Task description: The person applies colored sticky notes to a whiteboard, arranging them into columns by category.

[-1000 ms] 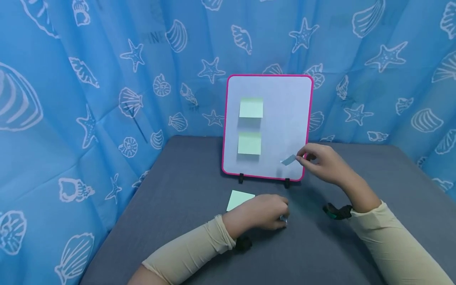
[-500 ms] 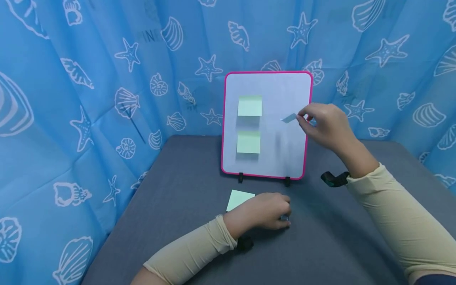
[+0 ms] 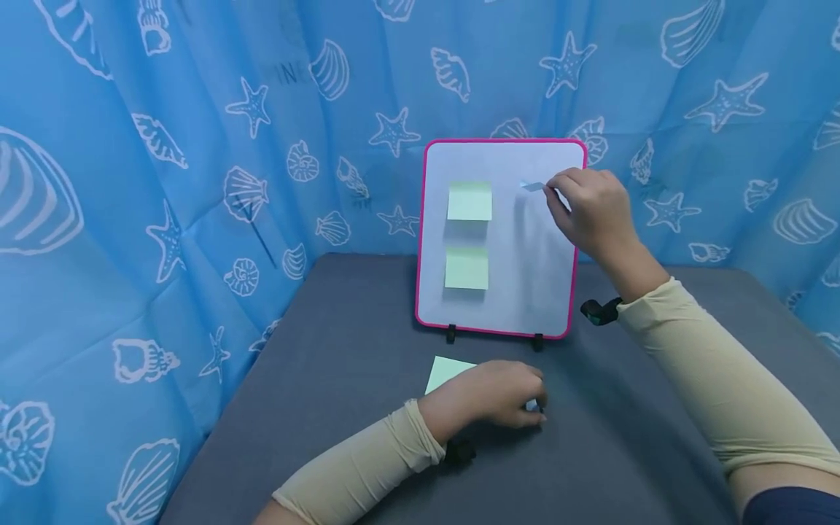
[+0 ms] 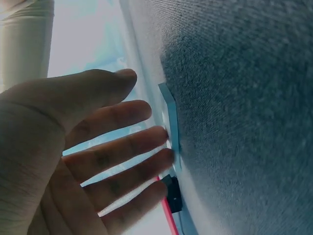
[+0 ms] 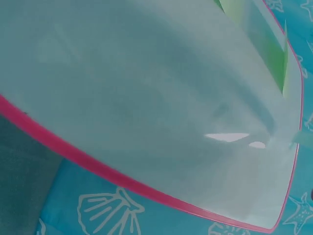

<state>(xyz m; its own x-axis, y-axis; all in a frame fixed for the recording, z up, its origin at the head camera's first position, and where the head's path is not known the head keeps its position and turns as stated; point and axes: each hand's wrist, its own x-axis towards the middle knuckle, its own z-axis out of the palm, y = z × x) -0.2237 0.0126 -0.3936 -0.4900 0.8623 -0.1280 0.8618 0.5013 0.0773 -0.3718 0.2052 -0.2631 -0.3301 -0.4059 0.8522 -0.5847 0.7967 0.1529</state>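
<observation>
A light blue sticky note (image 3: 532, 187) is pinched between thumb and fingers of my right hand (image 3: 590, 211), in front of the upper right part of a pink-framed whiteboard (image 3: 518, 299). Two pale green sticky notes, an upper one (image 3: 469, 204) and a lower one (image 3: 467, 271), hang on the board's left side. My left hand (image 3: 492, 394) is low over the grey table, around a blue sticky note pad (image 4: 172, 120). In the left wrist view its fingers are extended, fingertips right at the pad's edge, thumb apart. The right wrist view shows mostly the board's surface.
A pale green sheet or pad (image 3: 448, 372) lies on the table (image 3: 341, 328), partly covered by my left hand. Small black feet (image 3: 450, 334) hold the whiteboard up. Behind it hangs a blue curtain (image 3: 361, 109) with white seashells and starfish.
My right hand has risen along the whiteboard, carrying the blue sticky note from the lower right to the upper right. My left hand stays at about the same place on the table.
</observation>
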